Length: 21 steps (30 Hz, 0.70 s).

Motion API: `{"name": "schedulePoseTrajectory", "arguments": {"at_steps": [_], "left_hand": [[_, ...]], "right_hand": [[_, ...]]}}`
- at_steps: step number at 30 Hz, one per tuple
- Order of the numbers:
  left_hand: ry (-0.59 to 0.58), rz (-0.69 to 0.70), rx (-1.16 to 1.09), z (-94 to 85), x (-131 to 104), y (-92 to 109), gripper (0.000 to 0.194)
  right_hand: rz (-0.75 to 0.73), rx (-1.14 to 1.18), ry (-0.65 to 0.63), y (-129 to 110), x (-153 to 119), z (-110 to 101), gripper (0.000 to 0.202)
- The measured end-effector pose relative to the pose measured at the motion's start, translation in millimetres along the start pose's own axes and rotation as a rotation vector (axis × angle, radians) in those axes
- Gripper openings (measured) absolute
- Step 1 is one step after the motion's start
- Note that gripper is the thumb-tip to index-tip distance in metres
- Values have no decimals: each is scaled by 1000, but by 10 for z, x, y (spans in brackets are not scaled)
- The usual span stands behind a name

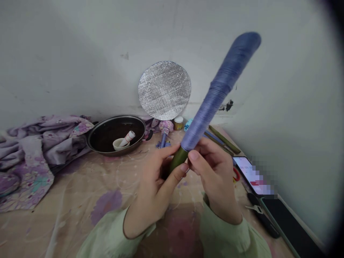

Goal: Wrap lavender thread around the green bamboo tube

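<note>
Left hand (149, 191) and right hand (219, 175) on a blue-wrapped rod (219, 94), tilted up to the right.
The left holds its green end; the right pinches at the wrap's edge. Beyond, on the desk (131, 179), a dark pan (106, 134) holds a small bowl (118, 146), near a silvery disc (165, 89).

rod (212, 102): ridged thrd wrap | disc (165, 89): shiny, foil-lk | pan (98, 135): mtl

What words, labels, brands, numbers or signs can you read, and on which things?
No text can be read for certain.
Lit phone: faint digits on the screen, too blurred to read.
Small jar: label too small to read.
Blue-wrapped stick: no lettering visible.
</note>
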<state>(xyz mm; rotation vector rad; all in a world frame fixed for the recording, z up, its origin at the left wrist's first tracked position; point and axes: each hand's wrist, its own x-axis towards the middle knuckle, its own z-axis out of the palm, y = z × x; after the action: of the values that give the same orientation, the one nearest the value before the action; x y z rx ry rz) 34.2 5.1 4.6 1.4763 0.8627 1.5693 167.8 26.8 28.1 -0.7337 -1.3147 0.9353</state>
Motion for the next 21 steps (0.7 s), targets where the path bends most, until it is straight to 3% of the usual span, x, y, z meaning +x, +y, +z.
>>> {"name": "schedulePoseTrajectory", "arguments": {"at_steps": [3,6,11,15,21], "left_hand": [[-10,-96,-167,19,44,71,27],[7,-122,-192,19,73,96,25],[29,8,-111,-18,66,54,26],[42,55,-102,-39,71,42,31],[-2,-81,-286,-38,91,87,23]], "right_hand": [[-22,58,-31,-3,-16,0,18],[-44,-46,-38,-18,-23,-16,24],[-102,-247,-47,-16,1,-56,19],[-122,-266,-22,-14,14,-52,11],[-139,-250,25,-30,-3,-53,14]]}}
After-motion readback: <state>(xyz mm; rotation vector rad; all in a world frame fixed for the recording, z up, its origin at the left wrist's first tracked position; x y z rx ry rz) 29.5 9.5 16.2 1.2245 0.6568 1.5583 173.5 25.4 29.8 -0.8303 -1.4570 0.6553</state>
